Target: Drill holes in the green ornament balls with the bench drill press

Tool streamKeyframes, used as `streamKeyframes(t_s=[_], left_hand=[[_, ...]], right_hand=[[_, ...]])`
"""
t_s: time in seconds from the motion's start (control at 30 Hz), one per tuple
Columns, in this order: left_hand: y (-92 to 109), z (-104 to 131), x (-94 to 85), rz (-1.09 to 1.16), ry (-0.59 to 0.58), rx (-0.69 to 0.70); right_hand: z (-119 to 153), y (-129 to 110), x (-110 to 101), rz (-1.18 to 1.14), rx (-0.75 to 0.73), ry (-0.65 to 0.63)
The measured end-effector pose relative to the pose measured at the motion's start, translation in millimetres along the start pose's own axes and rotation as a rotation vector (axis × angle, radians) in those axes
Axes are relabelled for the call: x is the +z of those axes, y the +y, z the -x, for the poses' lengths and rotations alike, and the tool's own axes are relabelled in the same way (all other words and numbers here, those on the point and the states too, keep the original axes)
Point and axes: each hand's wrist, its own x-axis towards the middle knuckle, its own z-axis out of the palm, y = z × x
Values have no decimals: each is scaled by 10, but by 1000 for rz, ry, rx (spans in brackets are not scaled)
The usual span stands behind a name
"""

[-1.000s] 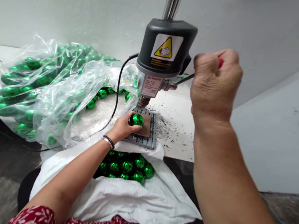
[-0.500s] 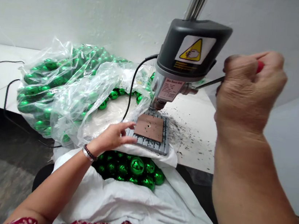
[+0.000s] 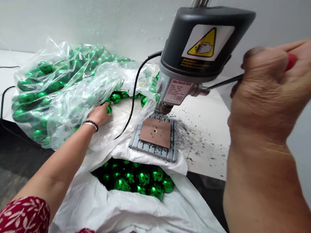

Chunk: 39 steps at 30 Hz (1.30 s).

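Note:
My right hand [image 3: 277,83] is wrapped round the red-tipped feed lever [image 3: 225,81] of a small bench drill [image 3: 208,43]. Under the chuck [image 3: 166,108] a brown square board [image 3: 156,132] with a small hole lies on the grey slotted base plate [image 3: 137,144]. To the left, my left hand [image 3: 100,115] reaches to the inner edge of the clear plastic bag [image 3: 67,108], its fingers at a shiny green bauble [image 3: 109,108]. Its fingertips are mostly hidden, but they seem to close on that bauble. Many more green baubles [image 3: 27,97] fill the bag.
A white sack [image 3: 137,213] at the table's front edge holds several green baubles [image 3: 144,178]. Dark shavings [image 3: 188,140] are scattered over the white table [image 3: 215,120] right of the drill. A black cable [image 3: 135,91] hangs from the drill, between it and the bag.
My left hand has moved from beside the brown board, leftward and away from me, to the baubles in the bag. My right hand keeps its hold on the lever; the view has shifted slightly.

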Motion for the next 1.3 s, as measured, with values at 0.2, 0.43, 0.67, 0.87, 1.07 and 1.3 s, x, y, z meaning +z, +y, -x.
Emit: streamKeyframes(t_s=[0.2, 0.43, 0.67, 0.87, 1.07, 1.3], left_hand=[[95, 330, -36, 634, -85, 239], [337, 677, -134, 1196, -424, 345], [623, 775, 29, 991, -467, 480], [845, 806, 102, 803, -360, 515], [927, 719, 212, 715, -300, 512], [973, 567, 289, 834, -412, 460]], right_hand=[[3, -57, 13, 41, 24, 29], [38, -223, 5, 89, 103, -9], [49, -257, 11, 64, 85, -26], [46, -240, 21, 12, 91, -17], [76, -195, 19, 23, 54, -25], [85, -240, -12, -3, 63, -48]])
